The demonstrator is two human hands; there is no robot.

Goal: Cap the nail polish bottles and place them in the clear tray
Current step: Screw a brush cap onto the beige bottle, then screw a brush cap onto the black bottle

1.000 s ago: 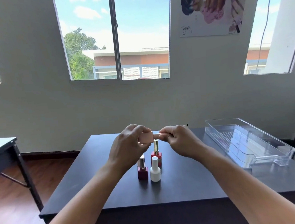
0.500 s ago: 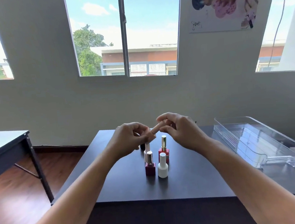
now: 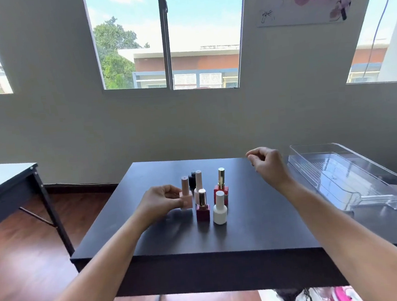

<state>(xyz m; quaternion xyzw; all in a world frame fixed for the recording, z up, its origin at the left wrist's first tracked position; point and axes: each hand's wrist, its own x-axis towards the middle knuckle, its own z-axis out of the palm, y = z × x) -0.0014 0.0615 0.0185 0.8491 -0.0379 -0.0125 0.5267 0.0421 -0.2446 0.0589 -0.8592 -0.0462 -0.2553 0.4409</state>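
Note:
Several capped nail polish bottles stand grouped mid-table. My left hand (image 3: 160,203) grips the square base of a pale pink bottle (image 3: 186,196), which stands upright on the dark table (image 3: 259,229) at the group's left. Beside it are a cream bottle (image 3: 198,186), a black one (image 3: 192,179), a maroon one with a gold cap (image 3: 202,207), a red one with a gold cap (image 3: 221,188) and a white one (image 3: 220,209). My right hand (image 3: 267,166) hovers above the table between the bottles and the clear tray (image 3: 353,177), fingers loosely curled, holding nothing.
The clear tray lies at the table's right end with nothing inside. A second dark table (image 3: 5,181) stands to the left across a wooden floor. The wall with windows is right behind the table.
Both hands held the pink bottle and its cap in the air; now the capped bottle stands on the table in my left hand, and my right hand has let go and moved right.

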